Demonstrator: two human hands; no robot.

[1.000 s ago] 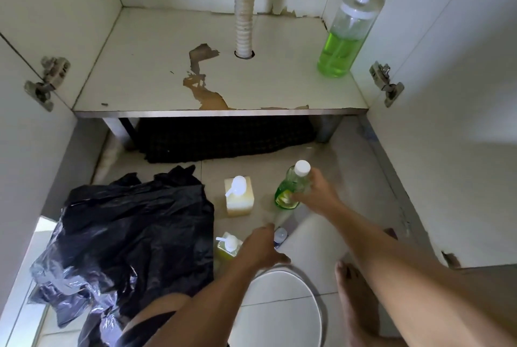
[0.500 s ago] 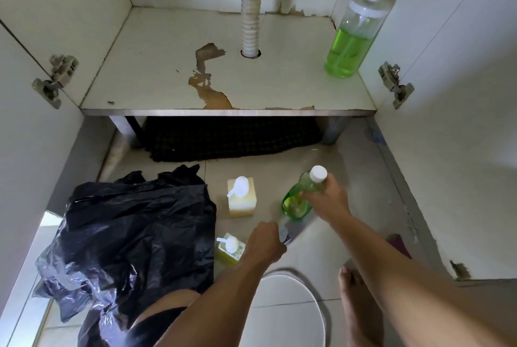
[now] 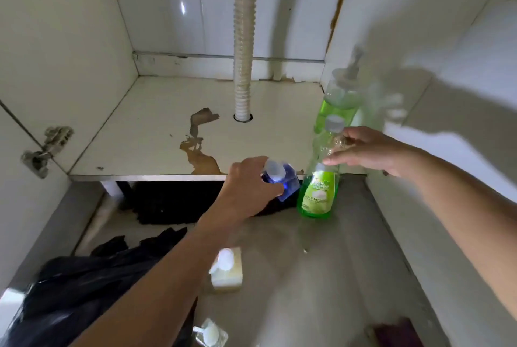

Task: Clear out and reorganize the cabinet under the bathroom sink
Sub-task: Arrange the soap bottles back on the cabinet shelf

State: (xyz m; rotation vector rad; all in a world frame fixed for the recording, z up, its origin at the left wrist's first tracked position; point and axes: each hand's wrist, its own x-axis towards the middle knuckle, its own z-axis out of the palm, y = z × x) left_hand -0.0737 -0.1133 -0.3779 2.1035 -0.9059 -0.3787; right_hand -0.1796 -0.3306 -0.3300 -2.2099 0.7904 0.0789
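Note:
My left hand (image 3: 247,185) grips a small blue bottle (image 3: 282,180) with a pale cap, held in the air at the front edge of the cabinet floor (image 3: 156,134). My right hand (image 3: 366,150) holds a tall green dish-soap bottle (image 3: 319,187) by its clear upper part; the bottle hangs upright just in front of the cabinet's right front corner. Behind it, a large green pump bottle (image 3: 340,100) stands at the right side of the cabinet floor, against the side wall.
A ribbed drain hose (image 3: 243,66) drops through the cabinet floor, which has peeled brown patches. On the tiles below lie a black plastic bag (image 3: 84,290), a cream pump bottle (image 3: 228,269) and a small clear pump bottle (image 3: 209,334). Hinges (image 3: 46,148) stick out at left.
Both hands rose from the tiled floor up to the cabinet's front edge. The left hand picked up the blue bottle; the right lifted the green bottle. The view tilted up.

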